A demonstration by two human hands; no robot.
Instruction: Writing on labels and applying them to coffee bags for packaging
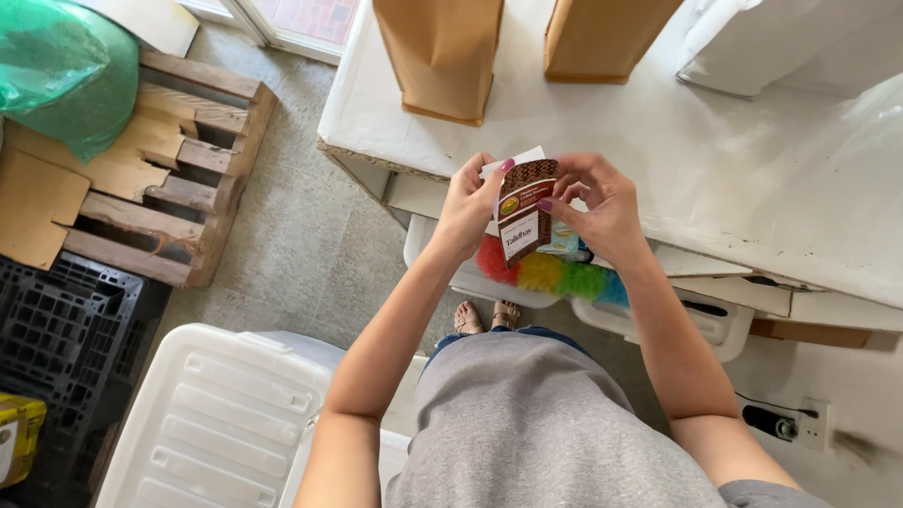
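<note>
Hands meet over the edge of a white table (752, 188), both gripping one small brown packet (523, 209). Left hand (467, 209) pinches the packet's left edge, thumb on its front, grip clenched on it. Right hand (602, 209) clasps the right edge with thumb and fingers, grip likewise tight on the packet. A white card (514, 160) sticks up just behind the packet's top. Packet is upright, held in the air before the table edge, above a rainbow duster (555, 275) that lies in a white bin (724, 329) under the table. Two brown paper bags (442, 56) stand farther back on the table. To the left lie a wooden pallet (179, 188), a green sack (56, 66) and a white lid (216, 414).
</note>
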